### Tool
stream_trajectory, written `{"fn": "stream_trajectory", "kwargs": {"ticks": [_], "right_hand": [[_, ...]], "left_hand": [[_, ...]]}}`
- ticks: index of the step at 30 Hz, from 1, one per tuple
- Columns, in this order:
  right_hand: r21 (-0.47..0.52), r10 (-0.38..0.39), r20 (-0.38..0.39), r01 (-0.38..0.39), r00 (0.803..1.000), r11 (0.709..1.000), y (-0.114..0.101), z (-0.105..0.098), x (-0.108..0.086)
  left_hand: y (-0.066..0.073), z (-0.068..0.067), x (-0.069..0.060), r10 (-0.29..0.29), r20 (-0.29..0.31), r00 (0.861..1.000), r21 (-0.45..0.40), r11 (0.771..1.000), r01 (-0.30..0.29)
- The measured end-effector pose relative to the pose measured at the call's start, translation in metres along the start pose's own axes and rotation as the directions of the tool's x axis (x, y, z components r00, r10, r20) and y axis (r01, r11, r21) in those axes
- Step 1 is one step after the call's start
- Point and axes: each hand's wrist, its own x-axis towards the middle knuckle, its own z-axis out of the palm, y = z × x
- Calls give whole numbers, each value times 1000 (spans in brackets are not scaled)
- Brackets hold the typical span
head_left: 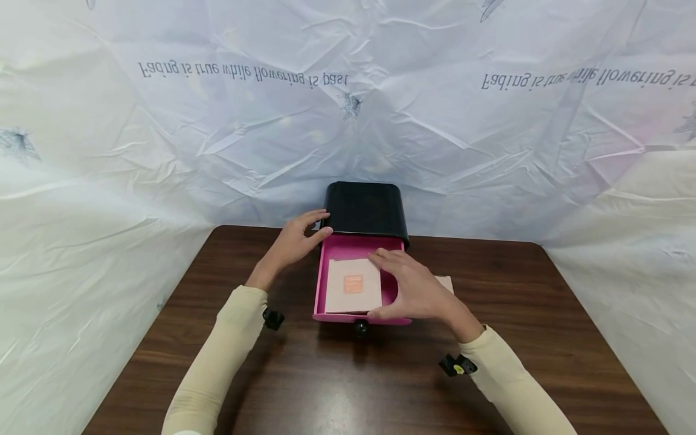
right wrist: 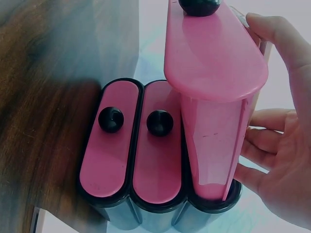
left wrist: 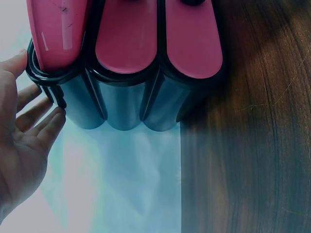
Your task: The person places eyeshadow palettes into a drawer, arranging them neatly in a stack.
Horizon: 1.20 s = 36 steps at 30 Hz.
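A black cabinet (head_left: 365,208) stands at the table's back edge with its top pink drawer (head_left: 339,246) pulled out. In that drawer lies a square pale box (head_left: 339,296) with an orange label. My right hand (head_left: 415,287) grips the box along its right side, fingers at the far corner and thumb at the near one; in the right wrist view the drawer partly hides the box's edge. Against the cabinet's left side rests my left hand (head_left: 293,244), fingers relaxed; the left wrist view shows its fingertips on the black shell (left wrist: 82,99).
Two lower pink drawers (right wrist: 109,160) are closed, each with a round black knob. On the table (head_left: 217,344), right of the cabinet, another pale box (head_left: 446,282) is partly hidden by my right wrist. White printed sheeting (head_left: 261,133) hangs behind and beside the table.
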Motion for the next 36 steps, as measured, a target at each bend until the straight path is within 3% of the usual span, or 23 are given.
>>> {"fn": "stream_trajectory", "kwargs": {"ticks": [36], "right_hand": [[22, 35, 42, -36, 999, 999, 5, -3, -5]], "left_hand": [[2, -1, 1, -8, 9, 1000, -8, 1000, 8]]}}
